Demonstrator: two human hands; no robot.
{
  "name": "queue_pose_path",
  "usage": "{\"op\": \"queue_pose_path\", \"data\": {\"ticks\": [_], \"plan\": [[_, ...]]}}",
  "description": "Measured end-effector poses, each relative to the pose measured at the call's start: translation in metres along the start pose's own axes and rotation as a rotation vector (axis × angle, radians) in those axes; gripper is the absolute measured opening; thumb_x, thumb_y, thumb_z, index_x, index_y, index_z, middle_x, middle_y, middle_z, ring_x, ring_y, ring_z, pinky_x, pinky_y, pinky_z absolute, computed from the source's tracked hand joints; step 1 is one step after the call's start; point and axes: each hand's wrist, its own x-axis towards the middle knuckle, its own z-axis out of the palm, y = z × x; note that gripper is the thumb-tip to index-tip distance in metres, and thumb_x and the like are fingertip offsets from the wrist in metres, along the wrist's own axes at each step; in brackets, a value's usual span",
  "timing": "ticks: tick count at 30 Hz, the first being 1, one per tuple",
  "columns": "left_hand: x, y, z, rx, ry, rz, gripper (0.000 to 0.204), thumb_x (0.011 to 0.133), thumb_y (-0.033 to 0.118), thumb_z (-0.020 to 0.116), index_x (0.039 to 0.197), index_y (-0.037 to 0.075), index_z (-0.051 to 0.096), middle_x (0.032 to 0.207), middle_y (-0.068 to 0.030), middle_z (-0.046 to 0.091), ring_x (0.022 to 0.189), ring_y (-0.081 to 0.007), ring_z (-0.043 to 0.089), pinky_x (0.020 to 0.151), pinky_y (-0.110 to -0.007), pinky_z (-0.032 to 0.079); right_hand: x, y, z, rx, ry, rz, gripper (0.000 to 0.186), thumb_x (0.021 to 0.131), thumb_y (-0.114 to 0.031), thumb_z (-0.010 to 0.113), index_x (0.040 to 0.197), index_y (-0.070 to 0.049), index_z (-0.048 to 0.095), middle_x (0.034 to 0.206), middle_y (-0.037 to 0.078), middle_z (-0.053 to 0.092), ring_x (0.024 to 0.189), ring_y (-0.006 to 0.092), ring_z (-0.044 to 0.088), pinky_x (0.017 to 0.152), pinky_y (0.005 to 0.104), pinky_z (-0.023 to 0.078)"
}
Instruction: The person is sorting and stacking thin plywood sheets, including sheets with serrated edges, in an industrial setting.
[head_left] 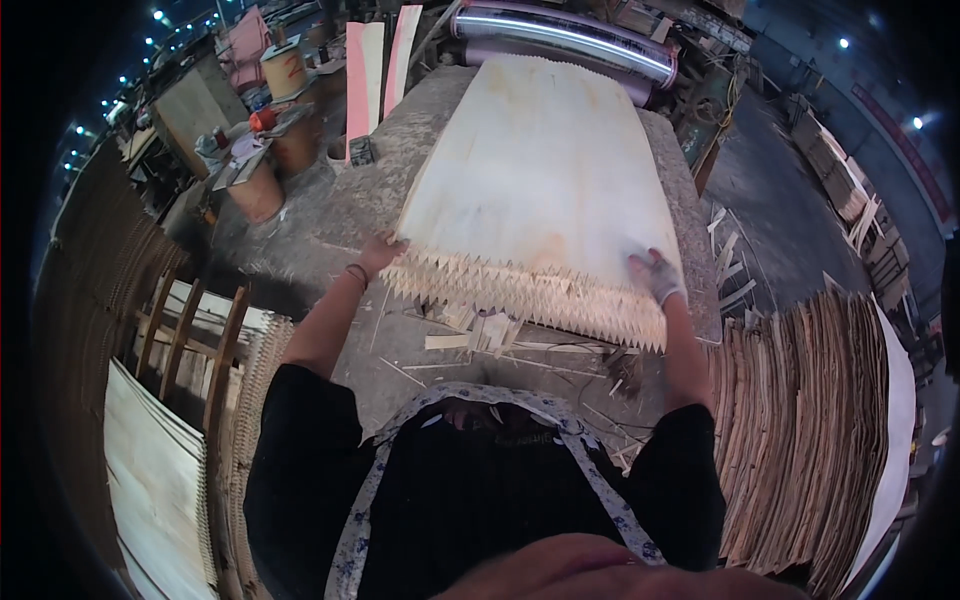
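A grey, worn work table (410, 150) fills the middle of the frame. On it, at upper centre, lies the stack of pale veneer sheets (555, 180), its near end a thick fringe of zigzag teeth facing the person. At lower right a tall bundle of brown-edged sheets (800, 440) stands beside the table, and at lower left more pale sheets (155, 460) lean near wooden bars (222, 355). A shiny roller (565, 45) spans the top centre, just beyond the stack's far end. A brown drum (255, 190) stands at upper left; pink-and-cream strips (358, 85) lie right of it.

The left hand (380, 254) is at the stack's near left corner, fingers drawn in; whether it grips the sheets, I cannot tell. The right hand (655, 272), pale-gloved and slightly blurred, lies with fingers spread on the stack near its right edge. Small wood offcuts (490, 330) lie below the toothed end. A thin dark band (357, 273) circles the left wrist.
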Motion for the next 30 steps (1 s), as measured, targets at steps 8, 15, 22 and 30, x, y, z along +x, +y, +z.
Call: {"op": "queue_pose_path", "data": {"ticks": [8, 15, 22, 30], "plan": [[0.062, 0.075, 0.004, 0.267, -0.130, 0.100, 0.062, 0.078, 0.033, 0.067, 0.125, -0.003, 0.048, 0.091, -0.0110, 0.064, 0.080, -0.0189, 0.060, 0.068, -0.032, 0.049, -0.004, -0.063, -0.019, -0.146, 0.091, 0.148, 0.072, 0.085, -0.060, 0.039, 0.139, -0.013, 0.029, 0.145, 0.016, 0.025, 0.134, 0.0392, 0.021, 0.107, 0.0538, 0.015], [0.080, 0.120, 0.008, 0.502, 0.049, 0.481, 0.061, 0.082, 0.038, 0.059, 0.123, -0.005, 0.045, 0.105, -0.0233, 0.058, 0.093, -0.0413, 0.054, 0.083, -0.045, 0.044, 0.033, -0.093, -0.037, -0.192, 0.128, 0.260, 0.069, 0.087, -0.058, 0.036, 0.140, -0.016, 0.028, 0.146, 0.016, 0.027, 0.135, 0.0379, 0.021, 0.108, 0.0529, 0.013], [0.086, 0.192, -0.005, 0.091, -0.056, 0.368, 0.054, 0.080, 0.023, 0.064, 0.120, -0.006, 0.042, 0.098, -0.0237, 0.059, 0.091, -0.0329, 0.059, 0.080, -0.039, 0.047, 0.049, -0.105, -0.043, -0.234, 0.184, 0.252, 0.065, 0.087, -0.056, 0.042, 0.135, -0.012, 0.039, 0.136, 0.019, 0.042, 0.127, 0.0380, 0.037, 0.103, 0.0480, 0.028], [0.136, 0.163, -0.001, -0.064, -0.094, 0.256, 0.063, 0.083, 0.009, 0.061, 0.135, -0.006, 0.029, 0.116, -0.0147, 0.052, 0.094, -0.0163, 0.055, 0.081, -0.029, 0.046, 0.118, -0.004, -0.067, 0.016, 0.445, 0.623, 0.065, 0.085, -0.057, 0.046, 0.121, -0.003, 0.054, 0.113, 0.023, 0.059, 0.110, 0.0360, 0.053, 0.094, 0.0401, 0.041]]}}
